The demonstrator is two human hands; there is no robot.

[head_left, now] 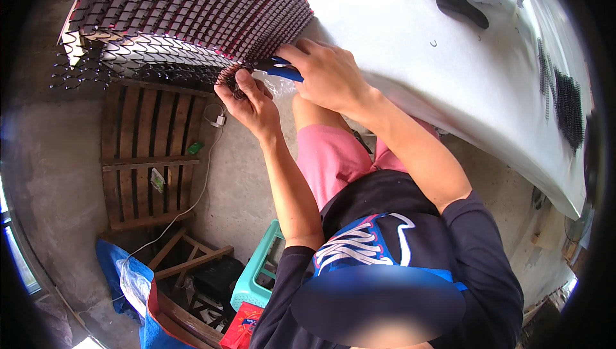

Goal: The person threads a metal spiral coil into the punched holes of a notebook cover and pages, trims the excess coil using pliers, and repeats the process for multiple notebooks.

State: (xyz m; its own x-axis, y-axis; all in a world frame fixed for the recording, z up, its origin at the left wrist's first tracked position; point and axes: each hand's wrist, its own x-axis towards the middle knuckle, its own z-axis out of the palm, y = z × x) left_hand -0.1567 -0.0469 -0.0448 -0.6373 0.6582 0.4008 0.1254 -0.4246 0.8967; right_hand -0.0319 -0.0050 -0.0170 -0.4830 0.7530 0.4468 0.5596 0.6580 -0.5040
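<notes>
A large sheet of black wire mesh (192,9), with dark red lines running through it, covers a pale block at the upper left. Loose black links hang along its near edge. My left hand (256,106) pinches a bunched corner of this mesh between thumb and fingers. Just to the right, my right hand (330,78) grips blue-handled pliers (285,73). Their dark jaws point left at the mesh near my left fingertips. What exactly lies between the jaws is too small to make out.
A white-covered table (385,22) carries a black elongated object (461,8), a tiny hook (433,43) and black mesh pieces (568,111). Below left are a wooden pallet (131,156), a white cord (206,176), a teal stool (255,278), a red package (240,326) and a blue bag (154,326).
</notes>
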